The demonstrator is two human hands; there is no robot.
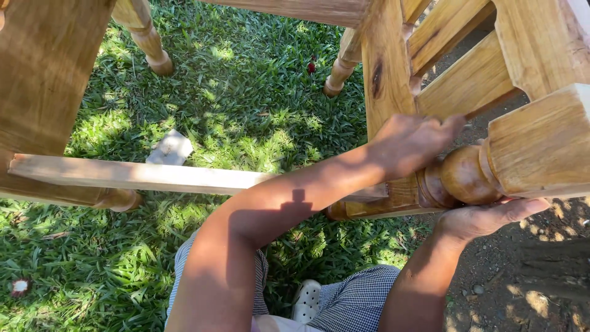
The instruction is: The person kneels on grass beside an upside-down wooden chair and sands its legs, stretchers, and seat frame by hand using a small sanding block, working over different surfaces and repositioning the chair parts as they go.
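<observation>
**Two hands on a turned wooden leg, over grass**

Head view: the pale unfinished wooden furniture frame (393, 80) was cut off at the top, left and right edges, so its full shape could not be made out. The left hand (410, 142) lay on top of the brown lathe-turned wooden leg (462, 175), knuckles up; its fingertips curled out of sight over the far side, so I could not tell whether they pinched anything. The right hand (485, 218) cupped the same leg from below, fingers (522, 209) held together and stretched flat along its underside, thumb hidden. The leg sat between the two hands, touching both. Its long axis ran roughly left to right, the square block end toward the right edge, the rounded foot toward lower left, partly hidden behind the left forearm. A thin pale wooden slat (135, 175) ran nearly level at left. Green lawn (246, 92) lay beneath, with a small grey flat scrap (170, 149) on it.
</observation>
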